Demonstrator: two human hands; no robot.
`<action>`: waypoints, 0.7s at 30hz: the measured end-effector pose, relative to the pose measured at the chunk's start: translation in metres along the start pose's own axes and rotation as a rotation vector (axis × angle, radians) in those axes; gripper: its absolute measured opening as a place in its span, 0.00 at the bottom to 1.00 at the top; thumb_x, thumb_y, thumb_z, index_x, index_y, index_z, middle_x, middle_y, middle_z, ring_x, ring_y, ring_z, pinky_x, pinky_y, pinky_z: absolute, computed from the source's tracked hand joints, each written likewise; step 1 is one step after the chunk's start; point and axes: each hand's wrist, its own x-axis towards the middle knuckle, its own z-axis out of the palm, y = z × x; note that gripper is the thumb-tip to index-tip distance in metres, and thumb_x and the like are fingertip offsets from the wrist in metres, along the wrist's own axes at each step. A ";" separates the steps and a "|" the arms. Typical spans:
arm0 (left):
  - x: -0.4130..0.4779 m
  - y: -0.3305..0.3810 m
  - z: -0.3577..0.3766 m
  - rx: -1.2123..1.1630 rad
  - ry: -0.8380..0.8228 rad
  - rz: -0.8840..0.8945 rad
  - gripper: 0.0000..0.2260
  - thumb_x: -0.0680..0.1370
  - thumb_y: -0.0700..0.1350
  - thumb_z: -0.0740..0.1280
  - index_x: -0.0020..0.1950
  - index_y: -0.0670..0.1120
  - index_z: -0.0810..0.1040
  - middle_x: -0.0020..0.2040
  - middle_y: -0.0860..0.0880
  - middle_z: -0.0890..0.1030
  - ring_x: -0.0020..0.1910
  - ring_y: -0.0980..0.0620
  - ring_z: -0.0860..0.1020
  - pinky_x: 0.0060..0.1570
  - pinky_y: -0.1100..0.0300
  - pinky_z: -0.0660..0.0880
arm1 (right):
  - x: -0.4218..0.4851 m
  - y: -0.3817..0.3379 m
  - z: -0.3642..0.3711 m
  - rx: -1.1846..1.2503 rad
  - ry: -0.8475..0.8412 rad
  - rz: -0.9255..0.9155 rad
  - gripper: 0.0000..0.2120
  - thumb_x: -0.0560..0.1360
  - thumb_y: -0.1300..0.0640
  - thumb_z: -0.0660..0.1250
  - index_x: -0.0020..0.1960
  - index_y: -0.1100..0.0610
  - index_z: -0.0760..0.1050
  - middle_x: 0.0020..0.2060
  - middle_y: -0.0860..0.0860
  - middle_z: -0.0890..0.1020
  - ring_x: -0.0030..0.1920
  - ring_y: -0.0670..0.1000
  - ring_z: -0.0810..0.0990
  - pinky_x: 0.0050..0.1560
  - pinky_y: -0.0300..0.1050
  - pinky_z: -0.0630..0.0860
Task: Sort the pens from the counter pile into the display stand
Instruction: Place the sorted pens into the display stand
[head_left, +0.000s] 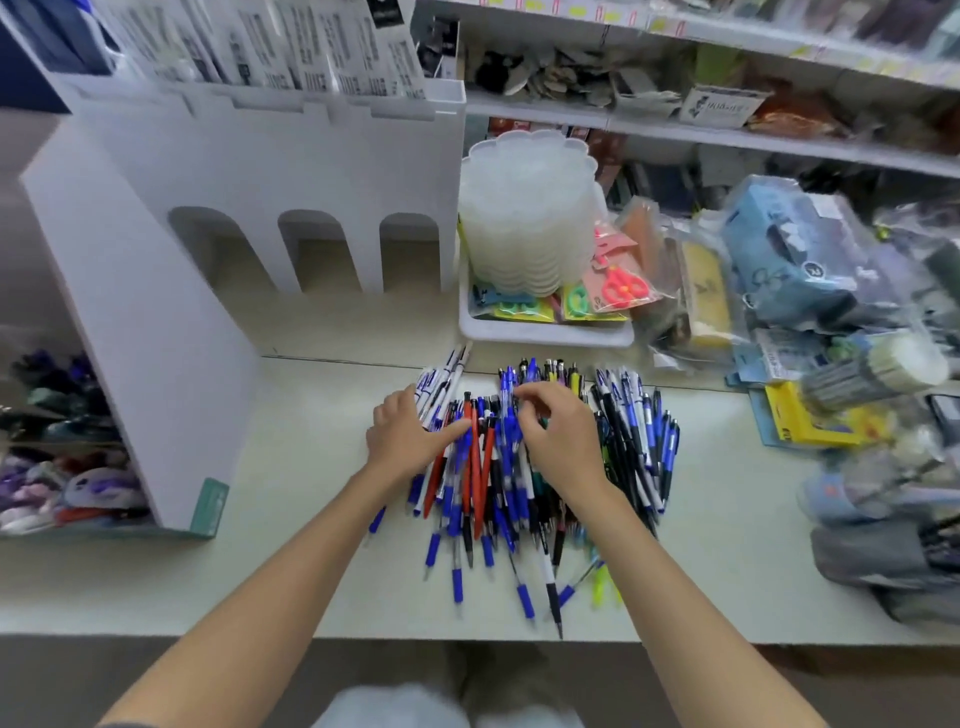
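View from a head-worn camera, looking down at a pale shop counter (218, 587). A loose pile of pens (498, 483) lies in the middle of it, mostly blue, with some red, black and white barrels, most pointing away from the viewer. Two bare forearms reach in from the bottom edge. The left hand (408, 434) lies palm down on the pile's left edge, its thumb stretched across towards the red pens and its fingers bent over some white-barrelled ones; whether it grips any cannot be told. The right hand (558, 436) rests on the middle of the pile with its fingertips curled down among blue pens; motion blur hides whether they pinch one. The white display stand (270, 171) is at the back left, behind the pile and apart from it, with three arched openings low down and packaged goods in its upper slots. To its right a white tray (545, 335) holds a stack of translucent scalloped tubs (524, 218) and packaged scissors (621, 286). Bagged stock crowds the right side, and stocked shelves (727, 140) run behind.
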 end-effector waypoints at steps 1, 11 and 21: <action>-0.005 0.003 0.003 0.002 0.012 -0.011 0.49 0.68 0.75 0.64 0.79 0.47 0.55 0.77 0.46 0.61 0.75 0.44 0.60 0.71 0.43 0.64 | 0.000 0.001 0.000 0.004 -0.006 -0.005 0.10 0.79 0.64 0.63 0.57 0.57 0.80 0.49 0.49 0.82 0.50 0.47 0.78 0.55 0.34 0.74; -0.037 0.001 0.032 -0.026 0.106 -0.062 0.52 0.69 0.71 0.67 0.80 0.43 0.46 0.80 0.44 0.53 0.78 0.44 0.55 0.74 0.44 0.58 | 0.007 0.004 -0.007 0.051 -0.019 -0.068 0.10 0.78 0.66 0.63 0.54 0.58 0.80 0.47 0.49 0.82 0.49 0.48 0.79 0.54 0.46 0.78; -0.033 0.003 0.042 -0.147 0.251 -0.088 0.39 0.71 0.55 0.75 0.74 0.42 0.61 0.68 0.41 0.68 0.65 0.42 0.69 0.65 0.48 0.71 | 0.003 0.007 0.001 0.075 -0.052 -0.060 0.10 0.78 0.65 0.63 0.55 0.57 0.80 0.48 0.48 0.82 0.50 0.47 0.79 0.56 0.45 0.78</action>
